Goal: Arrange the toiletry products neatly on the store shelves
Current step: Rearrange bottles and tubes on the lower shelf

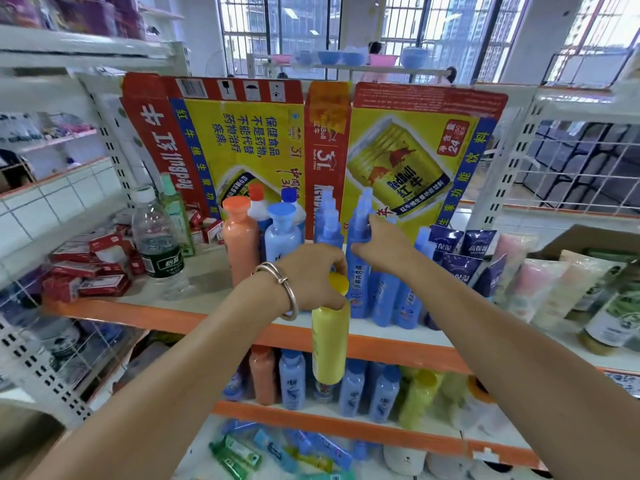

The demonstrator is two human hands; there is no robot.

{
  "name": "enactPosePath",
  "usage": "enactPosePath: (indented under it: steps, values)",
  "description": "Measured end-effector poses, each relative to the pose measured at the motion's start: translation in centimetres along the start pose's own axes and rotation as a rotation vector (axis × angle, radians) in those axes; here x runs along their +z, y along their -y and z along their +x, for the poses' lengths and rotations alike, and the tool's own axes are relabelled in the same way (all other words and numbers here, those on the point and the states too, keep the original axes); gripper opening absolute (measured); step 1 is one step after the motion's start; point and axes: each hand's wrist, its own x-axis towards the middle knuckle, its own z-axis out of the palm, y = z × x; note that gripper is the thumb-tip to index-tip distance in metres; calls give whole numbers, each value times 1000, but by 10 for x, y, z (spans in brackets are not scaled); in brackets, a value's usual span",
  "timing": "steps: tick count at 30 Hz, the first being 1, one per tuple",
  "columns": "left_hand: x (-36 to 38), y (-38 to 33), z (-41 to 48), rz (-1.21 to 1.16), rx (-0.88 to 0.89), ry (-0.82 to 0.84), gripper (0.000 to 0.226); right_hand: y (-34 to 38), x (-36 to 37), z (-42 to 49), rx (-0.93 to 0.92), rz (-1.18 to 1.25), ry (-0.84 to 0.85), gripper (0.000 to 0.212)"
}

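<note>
Two hands worked together: the left hand (313, 277) clamped its grip on the yellow bottle (330, 341) before the shelf (207, 322), while the right hand (381, 247) gripped a blue spray bottle (358, 271), seemingly clearing space.

The orange-edged shelf (194, 320) carried an orange bottle (239, 242); a water bottle (157, 242) stood left of it, blue spray bottles (384, 296) right.
</note>
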Motion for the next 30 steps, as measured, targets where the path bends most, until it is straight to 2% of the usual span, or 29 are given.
enactPosePath:
  steps: [4,6,14,19,22,25,28,30]
  values:
    - [10,-11,5,20,30,32,43,4,-9,-6,-72,48,-23,64]
    - [15,-17,8,29,49,57,43,6,-16,-15,-95,61,-45,69]
    - [43,-53,15,8,99,125,41,-25,-32,-47,-204,272,-191,64]
    - [71,-80,19,-17,86,149,34,-64,-48,-84,-208,372,-282,31]
    - [93,-102,24,-15,73,174,33,-98,-52,-120,-214,420,-212,25]
    - [122,-126,30,-1,36,225,39,-140,-55,-155,-135,416,-137,26]
    - [159,-146,34,27,2,282,45,-183,-60,-184,-2,493,-156,37]
    - [183,-156,39,12,-24,306,47,-210,-66,-201,70,527,-136,36]
